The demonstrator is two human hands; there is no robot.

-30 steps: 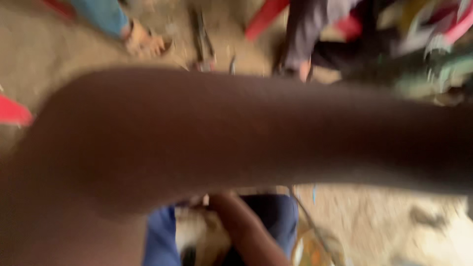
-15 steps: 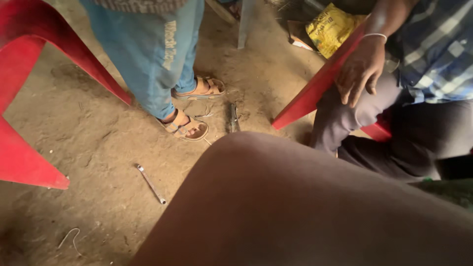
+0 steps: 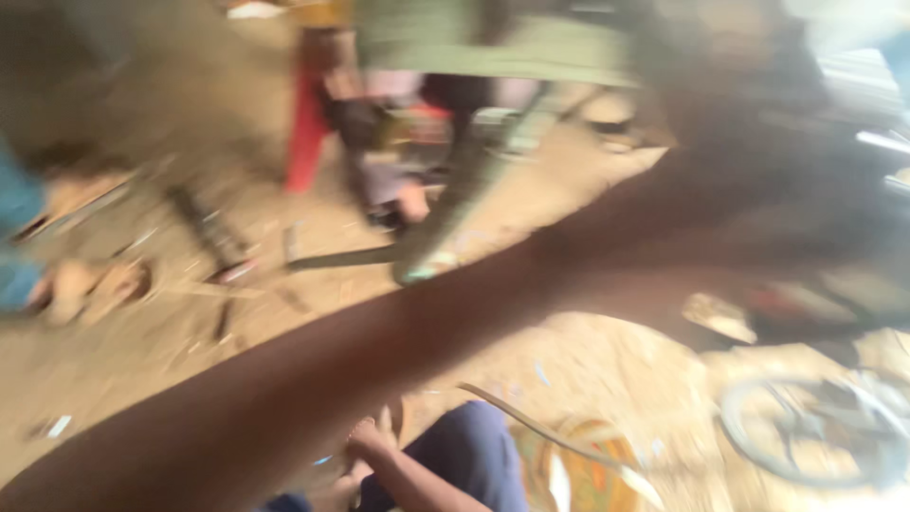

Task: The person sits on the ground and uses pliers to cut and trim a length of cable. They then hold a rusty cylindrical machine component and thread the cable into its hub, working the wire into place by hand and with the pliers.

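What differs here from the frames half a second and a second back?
The view has swung: the red chairs and seated person slid up and away, and a small wheel came into view lower right. The person's arm still crosses the blurred frame. Nothing visibly grasped or released.

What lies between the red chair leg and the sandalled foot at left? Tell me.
Head view: between red chair leg and sandalled foot lies dirt floor with a dark long object, too blurred to identify.

Heavy motion blur smears everything. Warm daylight on the dirt floor (image 3: 588, 360), glare blowing out the top-right and bottom-right corners. A close, unfocused arm (image 3: 398, 351) crosses dark and shadowed.
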